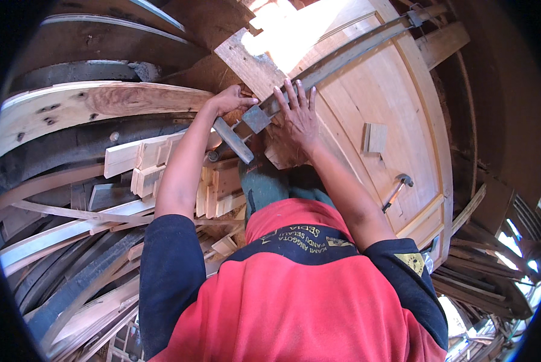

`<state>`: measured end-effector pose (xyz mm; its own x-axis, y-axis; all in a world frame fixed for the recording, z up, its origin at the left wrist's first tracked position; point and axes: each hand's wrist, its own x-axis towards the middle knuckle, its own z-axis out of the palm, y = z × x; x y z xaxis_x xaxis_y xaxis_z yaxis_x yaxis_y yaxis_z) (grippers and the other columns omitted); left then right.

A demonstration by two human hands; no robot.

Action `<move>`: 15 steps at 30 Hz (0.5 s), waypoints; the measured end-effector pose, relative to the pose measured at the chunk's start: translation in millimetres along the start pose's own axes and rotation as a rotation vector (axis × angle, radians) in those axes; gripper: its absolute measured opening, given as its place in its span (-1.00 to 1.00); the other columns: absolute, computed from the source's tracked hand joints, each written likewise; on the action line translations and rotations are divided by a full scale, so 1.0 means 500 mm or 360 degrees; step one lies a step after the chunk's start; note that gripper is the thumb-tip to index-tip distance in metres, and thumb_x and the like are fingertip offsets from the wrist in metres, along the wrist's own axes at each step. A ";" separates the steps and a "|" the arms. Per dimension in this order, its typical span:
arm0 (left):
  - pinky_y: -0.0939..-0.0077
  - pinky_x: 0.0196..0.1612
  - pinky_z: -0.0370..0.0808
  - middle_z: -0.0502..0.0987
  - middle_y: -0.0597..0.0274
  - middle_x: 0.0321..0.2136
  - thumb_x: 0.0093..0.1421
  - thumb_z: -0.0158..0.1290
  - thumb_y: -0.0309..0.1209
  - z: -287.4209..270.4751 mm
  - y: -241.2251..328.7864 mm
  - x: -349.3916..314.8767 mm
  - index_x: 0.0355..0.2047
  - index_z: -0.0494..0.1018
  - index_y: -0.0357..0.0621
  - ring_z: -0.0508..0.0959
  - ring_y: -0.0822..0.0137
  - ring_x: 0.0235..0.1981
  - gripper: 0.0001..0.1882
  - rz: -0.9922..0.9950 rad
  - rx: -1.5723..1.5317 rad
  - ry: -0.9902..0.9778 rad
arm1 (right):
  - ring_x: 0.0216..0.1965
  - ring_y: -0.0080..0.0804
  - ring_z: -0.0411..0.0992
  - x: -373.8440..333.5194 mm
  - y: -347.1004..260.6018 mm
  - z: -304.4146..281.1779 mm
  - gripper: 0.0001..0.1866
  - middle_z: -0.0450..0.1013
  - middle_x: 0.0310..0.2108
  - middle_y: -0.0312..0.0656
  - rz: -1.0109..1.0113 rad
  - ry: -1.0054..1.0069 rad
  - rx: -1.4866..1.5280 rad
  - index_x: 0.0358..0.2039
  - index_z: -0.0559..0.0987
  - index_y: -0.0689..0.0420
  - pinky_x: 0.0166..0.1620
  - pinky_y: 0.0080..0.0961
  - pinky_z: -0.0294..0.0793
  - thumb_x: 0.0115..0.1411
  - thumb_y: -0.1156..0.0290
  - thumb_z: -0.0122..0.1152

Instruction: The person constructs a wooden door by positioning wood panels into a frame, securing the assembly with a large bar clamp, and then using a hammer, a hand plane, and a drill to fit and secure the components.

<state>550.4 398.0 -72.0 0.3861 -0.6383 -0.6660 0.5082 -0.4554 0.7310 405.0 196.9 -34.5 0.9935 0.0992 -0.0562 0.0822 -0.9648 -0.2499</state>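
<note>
A long steel bar clamp (358,53) lies across a pale wooden panelled door (367,102). Its near end has a square metal block (256,119) and a crosswise handle (233,140). My left hand (227,101) is just beyond that handle, fingers bent and thumb stretched toward the block; what lies between them is hidden. My right hand (300,120) rests flat, fingers spread, with its fingertips over the clamp bar at the door's edge. On the door to the right are a small wooden block (374,138) and a hammer (398,189).
Short wooden offcuts (150,163) are stacked to the left, beside a long knotty plank (101,104) and several dark boards (71,295). More timber (475,283) lies at the lower right. Strong sunlight falls on the door's far corner.
</note>
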 end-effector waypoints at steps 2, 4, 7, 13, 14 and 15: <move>0.54 -0.29 0.49 0.61 0.28 -0.25 0.18 0.26 -0.34 0.027 0.072 -0.015 0.01 0.47 -0.24 0.53 0.48 -0.34 -0.58 -0.0200 0.0366 0.0077 | 0.44 0.01 -0.14 -0.006 0.020 0.006 0.29 -0.10 0.45 -0.12 0.0031 -0.0015 -0.0025 0.42 0.03 -0.16 0.39 0.31 -0.26 -0.31 -0.13 0.53; 0.53 -0.29 0.49 0.61 0.28 -0.25 0.18 0.27 -0.34 0.007 0.020 -0.005 0.02 0.46 -0.25 0.53 0.48 -0.34 -0.56 -0.0119 0.0213 0.0071 | 0.44 0.01 -0.14 -0.001 0.007 0.005 0.28 -0.10 0.45 -0.11 -0.0012 -0.0027 -0.0018 0.42 0.03 -0.16 0.38 0.32 -0.27 -0.30 -0.13 0.53; 0.52 -0.26 0.50 0.61 0.27 -0.23 0.17 0.28 -0.33 0.007 0.017 -0.008 0.05 0.44 -0.26 0.54 0.46 -0.32 -0.52 -0.0118 0.0157 0.0068 | 0.44 0.02 -0.14 0.000 0.003 0.003 0.28 -0.11 0.45 -0.11 -0.0006 -0.0050 0.0001 0.42 0.02 -0.16 0.37 0.36 -0.27 -0.29 -0.13 0.53; 0.47 -0.12 0.55 0.59 0.19 -0.13 0.14 0.29 -0.33 0.026 0.080 -0.038 0.09 0.39 -0.29 0.58 0.37 -0.18 -0.44 -0.0255 0.0288 0.0117 | 0.44 0.04 -0.14 0.000 0.012 0.006 0.28 -0.12 0.45 -0.10 -0.0011 -0.0038 -0.0001 0.42 0.02 -0.16 0.35 0.38 -0.23 -0.28 -0.13 0.53; 0.46 -0.10 0.55 0.59 0.18 -0.12 0.14 0.29 -0.33 0.025 0.080 -0.040 0.09 0.39 -0.30 0.58 0.36 -0.16 -0.44 -0.0243 0.0274 0.0110 | 0.44 0.04 -0.14 0.000 0.011 0.006 0.28 -0.13 0.45 -0.10 -0.0016 -0.0032 -0.0011 0.42 0.02 -0.15 0.35 0.38 -0.23 -0.29 -0.13 0.54; 0.45 -0.08 0.56 0.58 0.16 -0.10 0.14 0.29 -0.33 0.024 0.079 -0.042 0.09 0.39 -0.30 0.58 0.35 -0.14 -0.43 -0.0231 0.0261 0.0102 | 0.44 0.04 -0.14 0.000 0.009 0.005 0.29 -0.13 0.45 -0.10 -0.0020 -0.0026 -0.0022 0.42 0.02 -0.15 0.35 0.38 -0.22 -0.29 -0.13 0.54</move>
<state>553.3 385.9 -27.3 0.3688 -0.5200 -0.7704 0.4324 -0.6377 0.6375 405.4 193.1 -38.2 0.9910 0.1149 -0.0688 0.0956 -0.9668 -0.2371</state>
